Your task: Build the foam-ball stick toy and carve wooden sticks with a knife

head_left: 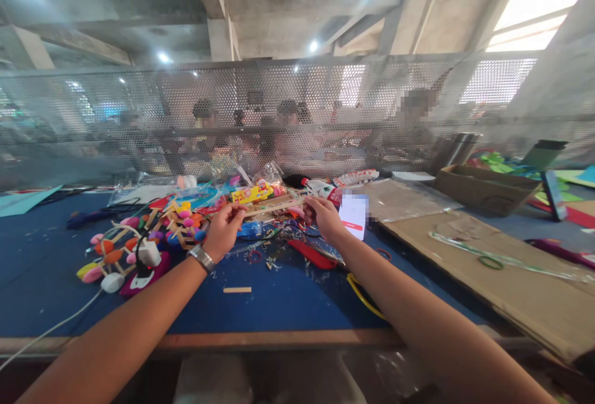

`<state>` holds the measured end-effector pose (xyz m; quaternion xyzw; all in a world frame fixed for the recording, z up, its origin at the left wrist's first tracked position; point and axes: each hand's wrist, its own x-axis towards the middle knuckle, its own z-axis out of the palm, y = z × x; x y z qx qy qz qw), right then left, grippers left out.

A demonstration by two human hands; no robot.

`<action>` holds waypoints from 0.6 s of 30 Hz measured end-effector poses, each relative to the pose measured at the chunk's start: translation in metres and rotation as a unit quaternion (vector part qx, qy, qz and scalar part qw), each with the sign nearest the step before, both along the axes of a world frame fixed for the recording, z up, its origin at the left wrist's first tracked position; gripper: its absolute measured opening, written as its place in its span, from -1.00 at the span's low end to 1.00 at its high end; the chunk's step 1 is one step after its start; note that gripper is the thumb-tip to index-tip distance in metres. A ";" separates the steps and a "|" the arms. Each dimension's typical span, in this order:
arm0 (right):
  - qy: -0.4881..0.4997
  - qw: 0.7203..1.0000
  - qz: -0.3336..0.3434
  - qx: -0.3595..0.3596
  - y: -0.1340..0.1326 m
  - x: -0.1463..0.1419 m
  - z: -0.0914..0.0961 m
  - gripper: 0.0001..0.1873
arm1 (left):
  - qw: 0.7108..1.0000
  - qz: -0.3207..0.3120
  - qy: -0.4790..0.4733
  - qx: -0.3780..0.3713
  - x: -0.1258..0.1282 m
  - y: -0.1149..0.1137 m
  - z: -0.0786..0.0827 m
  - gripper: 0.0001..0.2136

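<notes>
My left hand [224, 229], with a metal watch on its wrist, is closed on one end of a bundle of wooden sticks [274, 207]. My right hand [324, 217] pinches the other end of the same sticks. The bundle is held level just above the blue table top [279, 302]. Left of my left hand lies a heap of wooden stick toys with coloured foam pieces [139, 240]. Behind the sticks lie clear plastic packets [253, 192] with coloured contents.
A single wooden stick [237, 290] lies on the blue cloth near me. A red flat piece [312, 254] and a yellow band [365, 297] lie by my right arm. Cardboard sheets [493, 274] and a cardboard box [483, 188] fill the right side. People sit behind a perforated metal screen [297, 113].
</notes>
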<state>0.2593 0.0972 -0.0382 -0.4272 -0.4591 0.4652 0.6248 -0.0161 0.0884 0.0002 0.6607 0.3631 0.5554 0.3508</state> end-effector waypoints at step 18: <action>-0.049 0.999 -0.004 0.011 -0.003 -0.010 -0.003 -0.71 | 1.000 0.019 -0.023 -0.002 -0.004 -0.002 -0.001 -0.71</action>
